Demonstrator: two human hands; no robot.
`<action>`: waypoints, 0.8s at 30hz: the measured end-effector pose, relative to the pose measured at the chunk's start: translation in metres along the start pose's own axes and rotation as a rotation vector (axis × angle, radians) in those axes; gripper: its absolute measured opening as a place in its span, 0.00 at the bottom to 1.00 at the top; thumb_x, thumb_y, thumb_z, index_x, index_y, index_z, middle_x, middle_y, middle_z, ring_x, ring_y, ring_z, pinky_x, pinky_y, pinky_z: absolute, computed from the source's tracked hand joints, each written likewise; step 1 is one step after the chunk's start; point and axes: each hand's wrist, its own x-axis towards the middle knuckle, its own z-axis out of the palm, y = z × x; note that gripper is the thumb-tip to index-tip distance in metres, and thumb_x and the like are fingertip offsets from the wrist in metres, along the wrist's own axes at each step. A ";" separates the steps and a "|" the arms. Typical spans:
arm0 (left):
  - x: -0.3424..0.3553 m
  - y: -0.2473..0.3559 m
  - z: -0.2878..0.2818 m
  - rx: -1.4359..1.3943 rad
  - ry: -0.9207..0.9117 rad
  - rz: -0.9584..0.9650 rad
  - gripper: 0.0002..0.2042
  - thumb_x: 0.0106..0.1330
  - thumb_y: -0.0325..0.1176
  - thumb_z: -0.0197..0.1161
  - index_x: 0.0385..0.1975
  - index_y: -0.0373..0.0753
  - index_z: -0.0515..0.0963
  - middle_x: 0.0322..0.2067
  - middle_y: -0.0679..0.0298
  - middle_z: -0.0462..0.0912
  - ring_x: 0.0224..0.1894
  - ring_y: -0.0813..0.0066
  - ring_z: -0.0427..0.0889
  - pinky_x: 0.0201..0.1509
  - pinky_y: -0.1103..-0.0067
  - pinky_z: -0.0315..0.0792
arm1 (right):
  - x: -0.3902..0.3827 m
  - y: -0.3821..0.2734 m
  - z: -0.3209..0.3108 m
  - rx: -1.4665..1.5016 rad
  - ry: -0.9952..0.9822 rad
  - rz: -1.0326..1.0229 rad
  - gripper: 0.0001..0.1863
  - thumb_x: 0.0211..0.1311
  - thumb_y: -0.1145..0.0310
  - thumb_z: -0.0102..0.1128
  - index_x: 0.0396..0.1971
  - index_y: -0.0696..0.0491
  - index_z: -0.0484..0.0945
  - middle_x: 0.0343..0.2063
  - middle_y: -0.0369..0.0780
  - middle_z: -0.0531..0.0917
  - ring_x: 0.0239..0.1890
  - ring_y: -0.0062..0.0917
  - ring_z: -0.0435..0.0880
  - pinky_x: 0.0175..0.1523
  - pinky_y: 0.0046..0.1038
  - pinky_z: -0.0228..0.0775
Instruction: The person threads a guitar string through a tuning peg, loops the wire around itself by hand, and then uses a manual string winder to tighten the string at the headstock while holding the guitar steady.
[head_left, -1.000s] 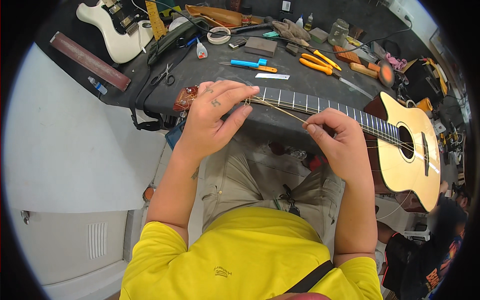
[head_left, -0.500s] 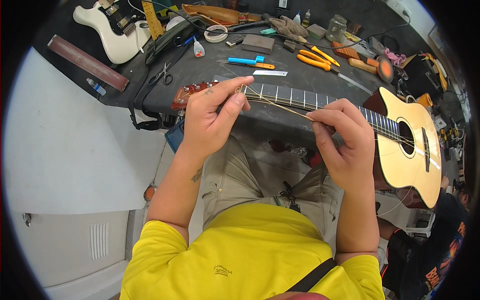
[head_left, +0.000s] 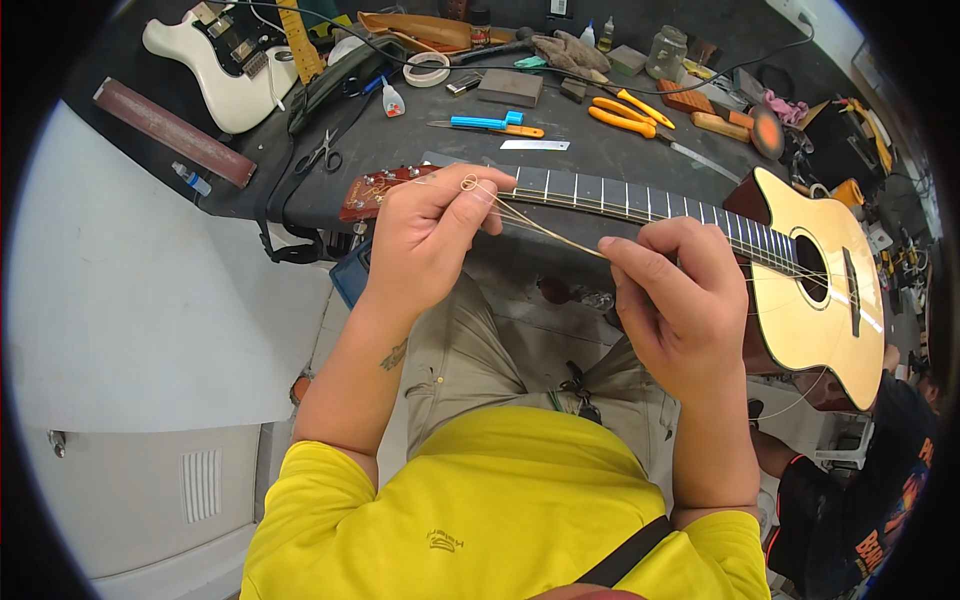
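Observation:
An acoustic guitar with a pale wooden top lies along the bench edge, its dark fretboard running left to a reddish headstock. My left hand, by the nut end of the neck, pinches a coiled loop of brass-coloured guitar string between thumb and fingertips. My right hand, in front of the fretboard, has its fingers closed on the same string, which runs taut between both hands. Loose strings trail near the guitar body.
A dark workbench holds a white electric guitar body, scissors, orange-handled pliers, a steel ruler, a tape roll and a glue bottle. At right, another person sits in dark clothes.
My right hand has moved slightly right and turned, with its fingers further over the string. My left hand's fingertips have shifted slightly left, and the string's loop now shows at its thumb.

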 end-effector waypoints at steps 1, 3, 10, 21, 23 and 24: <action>0.000 0.001 0.000 0.001 0.000 0.000 0.16 0.85 0.33 0.57 0.52 0.29 0.90 0.30 0.64 0.88 0.28 0.85 0.77 0.32 0.83 0.70 | 0.001 -0.002 -0.002 0.003 -0.042 0.023 0.15 0.51 0.79 0.77 0.41 0.53 0.91 0.33 0.36 0.83 0.31 0.31 0.83 0.37 0.35 0.69; -0.002 0.002 -0.001 0.012 0.008 -0.014 0.16 0.85 0.34 0.58 0.50 0.30 0.90 0.27 0.66 0.85 0.27 0.85 0.75 0.31 0.83 0.68 | 0.004 -0.005 -0.004 0.007 -0.085 0.049 0.13 0.54 0.78 0.77 0.40 0.53 0.90 0.33 0.36 0.84 0.32 0.31 0.83 0.37 0.35 0.70; -0.008 0.005 0.003 0.075 -0.058 0.047 0.15 0.84 0.35 0.59 0.47 0.32 0.91 0.24 0.70 0.79 0.27 0.84 0.75 0.33 0.81 0.68 | 0.030 -0.015 0.018 0.395 -0.236 0.350 0.06 0.67 0.71 0.73 0.40 0.56 0.89 0.32 0.41 0.85 0.32 0.40 0.86 0.39 0.37 0.78; -0.014 -0.001 -0.003 -0.450 -0.064 -0.047 0.16 0.83 0.34 0.63 0.64 0.35 0.83 0.39 0.65 0.87 0.33 0.83 0.78 0.38 0.83 0.70 | 0.027 -0.014 0.035 0.576 -0.205 0.667 0.04 0.72 0.74 0.72 0.42 0.57 0.89 0.32 0.42 0.87 0.33 0.30 0.88 0.39 0.31 0.79; -0.009 -0.009 -0.007 -0.471 -0.060 -0.052 0.16 0.83 0.34 0.62 0.64 0.35 0.83 0.39 0.64 0.87 0.33 0.83 0.77 0.38 0.84 0.70 | 0.023 -0.011 0.039 0.700 -0.116 0.611 0.05 0.72 0.75 0.73 0.44 0.57 0.90 0.32 0.41 0.88 0.33 0.25 0.87 0.40 0.26 0.78; -0.008 -0.010 -0.008 -0.487 -0.055 -0.054 0.15 0.84 0.34 0.61 0.64 0.36 0.83 0.39 0.64 0.87 0.33 0.84 0.77 0.38 0.85 0.70 | 0.023 -0.010 0.038 0.697 -0.119 0.614 0.05 0.72 0.75 0.73 0.44 0.57 0.90 0.32 0.41 0.88 0.33 0.25 0.87 0.40 0.26 0.78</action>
